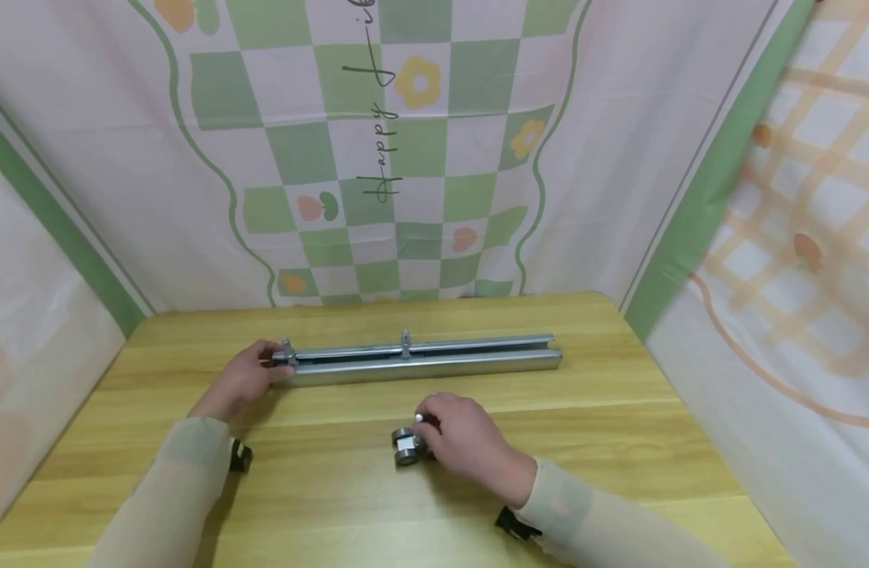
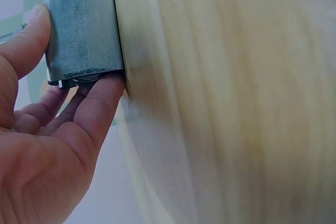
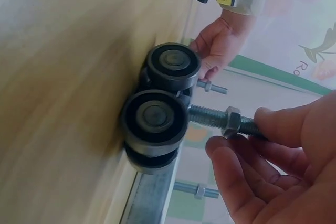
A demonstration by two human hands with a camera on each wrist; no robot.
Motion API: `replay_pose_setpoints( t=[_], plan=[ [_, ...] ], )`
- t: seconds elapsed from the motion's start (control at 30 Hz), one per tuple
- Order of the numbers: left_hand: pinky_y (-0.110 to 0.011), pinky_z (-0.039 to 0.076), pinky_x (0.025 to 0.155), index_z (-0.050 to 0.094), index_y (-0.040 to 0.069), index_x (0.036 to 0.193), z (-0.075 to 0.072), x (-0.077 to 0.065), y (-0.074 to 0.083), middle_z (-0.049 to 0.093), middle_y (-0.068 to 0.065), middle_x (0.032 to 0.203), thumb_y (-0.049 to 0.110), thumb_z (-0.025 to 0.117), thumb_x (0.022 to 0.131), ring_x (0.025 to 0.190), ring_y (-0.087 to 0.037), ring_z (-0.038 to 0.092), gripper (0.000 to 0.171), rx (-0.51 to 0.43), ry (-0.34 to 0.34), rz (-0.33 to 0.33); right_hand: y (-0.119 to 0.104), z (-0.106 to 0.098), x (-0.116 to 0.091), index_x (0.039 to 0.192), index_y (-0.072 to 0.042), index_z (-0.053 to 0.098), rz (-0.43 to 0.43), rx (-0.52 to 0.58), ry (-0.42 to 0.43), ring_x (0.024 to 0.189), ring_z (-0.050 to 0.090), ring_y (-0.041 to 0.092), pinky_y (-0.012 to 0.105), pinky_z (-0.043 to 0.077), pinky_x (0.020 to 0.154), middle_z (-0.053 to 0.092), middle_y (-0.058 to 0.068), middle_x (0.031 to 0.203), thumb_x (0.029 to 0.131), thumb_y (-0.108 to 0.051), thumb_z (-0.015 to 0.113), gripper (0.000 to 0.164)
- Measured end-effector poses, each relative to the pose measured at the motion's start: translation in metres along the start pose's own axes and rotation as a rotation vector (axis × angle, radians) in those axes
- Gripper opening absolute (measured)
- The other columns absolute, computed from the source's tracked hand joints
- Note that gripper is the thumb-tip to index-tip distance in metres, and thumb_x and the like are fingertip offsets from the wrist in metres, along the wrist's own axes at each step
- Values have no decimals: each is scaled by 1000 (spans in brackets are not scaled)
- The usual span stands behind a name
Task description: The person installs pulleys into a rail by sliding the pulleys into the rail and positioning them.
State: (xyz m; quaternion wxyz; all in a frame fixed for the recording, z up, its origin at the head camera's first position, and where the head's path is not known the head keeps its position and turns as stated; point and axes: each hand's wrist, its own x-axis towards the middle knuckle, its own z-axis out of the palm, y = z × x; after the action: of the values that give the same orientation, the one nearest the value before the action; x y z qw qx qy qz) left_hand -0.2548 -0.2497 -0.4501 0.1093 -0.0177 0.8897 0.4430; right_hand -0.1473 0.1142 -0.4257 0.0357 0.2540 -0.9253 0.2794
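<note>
A long steel channel track [image 1: 434, 367] with a slot along its top lies across the table. My left hand [image 1: 245, 375] grips its left end; in the left wrist view the thumb is against one side and the fingers curl at the end of the track [image 2: 84, 24]. Two upright bolts with nuts stand out of the slot, one bolt [image 1: 406, 343] near mid-length and another [image 1: 287, 351] beside my left hand. Nearer me, my right hand [image 1: 470, 442] pinches the threaded bolt of a roller trolley [image 3: 157, 116] between thumb and fingers. The trolley has dark-faced metal wheels and a nut [image 3: 231, 121] on its bolt.
The wood-grain table [image 1: 320, 505] ends at the back against a green-and-white checked curtain [image 1: 406, 158]. More printed cloth hangs at the left and right sides. Each wrist carries a small black camera strap.
</note>
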Motion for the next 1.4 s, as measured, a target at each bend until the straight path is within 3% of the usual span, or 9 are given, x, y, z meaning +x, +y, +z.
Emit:
replay_pose_setpoints(
  t=[0.2,0.63,1.1,1.4],
  plan=[
    [-56,37,103,43,3,141,0,0,-1,43,-25,144,36,70,95,130,-42,40,63,-4,-3,3,3,-3,-1,92,-11,66,-11,-68,12,76,58,10,32,52,68,63,-4,88,95,-16,67,6],
    [-58,34,105,43,3,141,0,0,0,43,-25,144,35,70,95,131,-43,39,62,4,2,-4,16,-20,-7,94,-8,68,52,-154,61,79,61,13,35,53,71,64,-2,88,93,-12,71,5],
    [-57,35,105,43,2,141,1,1,-1,43,-25,144,33,70,95,130,-42,40,61,-16,3,-9,44,-35,-13,95,-7,69,93,-179,123,78,62,17,38,53,72,65,0,85,91,-10,72,5],
    [-56,36,104,43,1,140,1,-1,-1,44,-26,143,30,69,96,130,-42,41,60,-17,3,4,60,-45,-17,103,-3,70,137,-191,135,87,66,25,43,55,78,68,7,93,92,-10,71,13]
  ],
)
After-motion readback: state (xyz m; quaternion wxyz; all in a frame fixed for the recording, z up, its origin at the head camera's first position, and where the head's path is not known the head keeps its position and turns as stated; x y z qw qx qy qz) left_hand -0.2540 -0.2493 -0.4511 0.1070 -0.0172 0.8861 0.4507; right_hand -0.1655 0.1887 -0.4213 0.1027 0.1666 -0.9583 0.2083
